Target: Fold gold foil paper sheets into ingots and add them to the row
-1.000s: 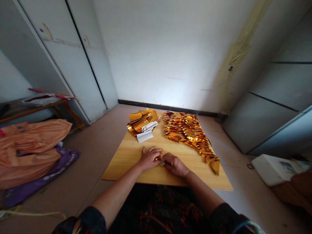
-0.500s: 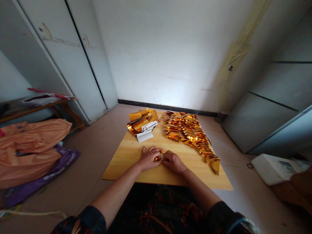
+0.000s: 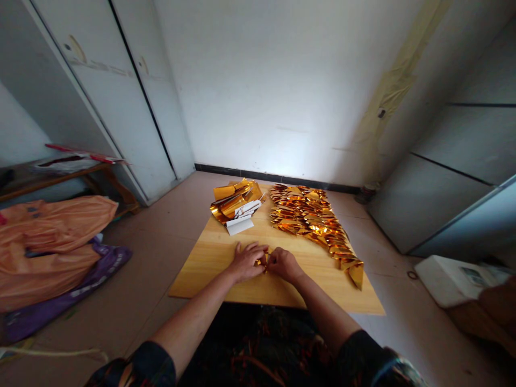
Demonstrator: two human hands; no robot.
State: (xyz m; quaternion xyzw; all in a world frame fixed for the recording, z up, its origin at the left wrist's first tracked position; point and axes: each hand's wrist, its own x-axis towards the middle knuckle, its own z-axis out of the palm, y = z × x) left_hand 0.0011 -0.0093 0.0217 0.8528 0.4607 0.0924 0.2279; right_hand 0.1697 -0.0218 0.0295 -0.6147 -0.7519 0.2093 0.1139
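Note:
Near the front of a wooden board [image 3: 209, 274], both hands meet over a small piece of shiny gold paper [image 3: 260, 262]. My left hand [image 3: 247, 262] lies on the board with its fingers curled onto the paper, pressing it down. At the paper's right edge my right hand [image 3: 285, 265] is closed in a pinch. Most of the piece is covered by the fingers, so its shape is hard to make out. Behind the left hand is a loose pile of gold paper sheets [image 3: 234, 203], some with white backs. Rows of folded gold paper pieces [image 3: 300, 207] lie at the back right.
An orange plastic bag [image 3: 56, 226] and a purple bag [image 3: 80, 290] lie on the floor at left, below a low wooden bench [image 3: 91, 171]. A grey cabinet [image 3: 121, 86] stands behind them. To the right are a white box [image 3: 447, 279] and a grey fridge-like unit [image 3: 435, 177].
My right hand has shifted slightly and turned against the gold paper, its fingers curling in more. My left hand has stayed in place. The piles have not moved.

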